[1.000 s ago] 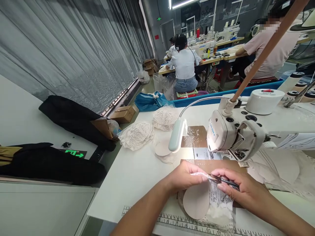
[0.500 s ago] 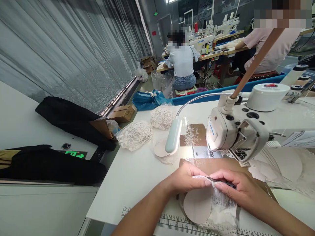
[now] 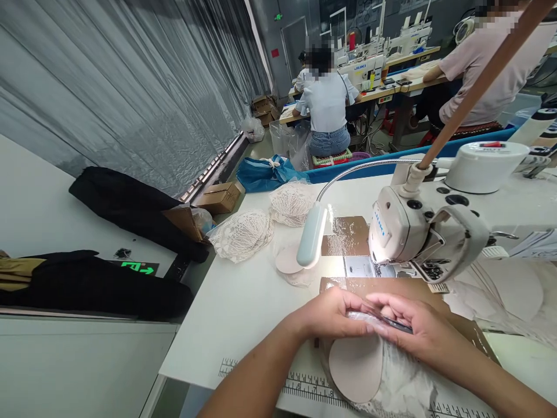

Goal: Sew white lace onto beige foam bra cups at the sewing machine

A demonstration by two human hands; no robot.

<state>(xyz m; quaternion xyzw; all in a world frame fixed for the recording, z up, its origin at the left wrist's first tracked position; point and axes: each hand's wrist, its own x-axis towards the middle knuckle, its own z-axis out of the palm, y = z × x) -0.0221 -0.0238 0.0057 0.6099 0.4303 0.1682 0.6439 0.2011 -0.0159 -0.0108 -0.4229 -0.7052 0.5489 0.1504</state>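
My left hand [image 3: 337,313] pinches the upper edge of a white lace piece [image 3: 402,377] between thumb and fingers. A round pale fabric cup [image 3: 355,371] lies in that lace, below my hands. My right hand [image 3: 407,325] is closed at the same edge, its thumb against the lace. A slim dark tool [image 3: 397,325] lies within its fingers; its exact kind is hard to make out. Both hands meet just in front of the white sewing machine [image 3: 395,232], over brown-covered table surface.
A lamp [image 3: 312,235] on a bendy arm hangs left of the machine head. Lace stacks [image 3: 244,235] and another pale cup [image 3: 289,259] lie to the left. More lace pieces [image 3: 513,290] are at right. A printed ruler [image 3: 311,388] runs along the front edge. Co-workers sit beyond.
My right fingers have shifted up and closer to the left hand, and the dark tool sits at a new angle. The lace edge is turned slightly. The view has moved a little left.
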